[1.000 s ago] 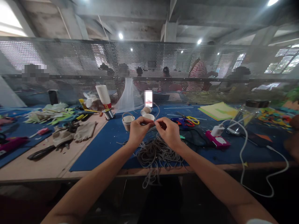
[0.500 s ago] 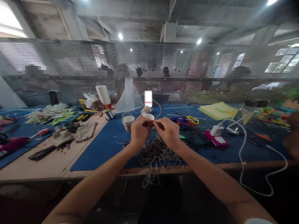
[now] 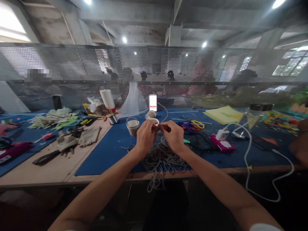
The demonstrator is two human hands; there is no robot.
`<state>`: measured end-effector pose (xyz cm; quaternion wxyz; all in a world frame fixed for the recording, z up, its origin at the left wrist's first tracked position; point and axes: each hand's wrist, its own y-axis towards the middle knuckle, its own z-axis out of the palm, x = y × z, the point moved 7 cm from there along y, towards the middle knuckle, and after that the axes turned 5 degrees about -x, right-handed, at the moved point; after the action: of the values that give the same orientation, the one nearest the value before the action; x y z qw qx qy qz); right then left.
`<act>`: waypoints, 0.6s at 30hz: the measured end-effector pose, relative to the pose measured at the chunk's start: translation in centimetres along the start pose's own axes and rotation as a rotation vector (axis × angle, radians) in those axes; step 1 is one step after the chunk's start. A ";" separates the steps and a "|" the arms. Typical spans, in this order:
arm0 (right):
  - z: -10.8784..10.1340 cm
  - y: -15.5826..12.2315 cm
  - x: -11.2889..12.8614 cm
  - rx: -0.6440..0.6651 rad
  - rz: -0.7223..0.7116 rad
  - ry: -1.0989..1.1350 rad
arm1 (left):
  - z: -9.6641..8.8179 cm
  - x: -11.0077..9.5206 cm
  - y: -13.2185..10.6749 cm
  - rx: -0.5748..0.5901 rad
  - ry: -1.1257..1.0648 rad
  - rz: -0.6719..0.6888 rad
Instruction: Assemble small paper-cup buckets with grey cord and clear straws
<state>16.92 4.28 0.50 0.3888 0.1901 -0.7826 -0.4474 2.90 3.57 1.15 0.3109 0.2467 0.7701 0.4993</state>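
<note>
My left hand [image 3: 146, 136] is closed around a white paper cup [image 3: 154, 120], whose rim shows just above the fingers. My right hand [image 3: 173, 134] pinches at the cup's near right side, fingertips almost meeting the left ones; a thin cord [image 3: 166, 111] curves from behind the cup down to them. The pinched end itself is mostly hidden. Beneath both hands lies a tangled heap of grey cord [image 3: 163, 155], with loops hanging over the table edge. To the left stands a small cord-wrapped cup with a handle [image 3: 132, 127]. Behind the held cup, another wrapped cup [image 3: 150, 114] lies tilted.
A stack of paper cups [image 3: 107, 99] leans on a metal can [image 3: 113, 119]. Scissors [image 3: 197, 124], a magenta power block [image 3: 222, 143] with a white cable and a glass jar [image 3: 250, 118] are to the right. Gloves [image 3: 89, 136] lie left. A lit phone [image 3: 153, 102] stands behind.
Both hands stay close together at the cup, with the fingers shifting slightly and the left hand turning a little over the rim. The view has moved slightly.
</note>
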 end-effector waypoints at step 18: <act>0.0 0.5 -1.7 -0.014 0.280 0.327 | 2.1 1.6 -0.5 0.147 -0.630 -0.574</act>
<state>17.96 5.63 0.17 0.5705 0.1468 -0.7246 -0.3575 3.28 5.78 -0.31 0.6386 0.1843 0.7085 0.2370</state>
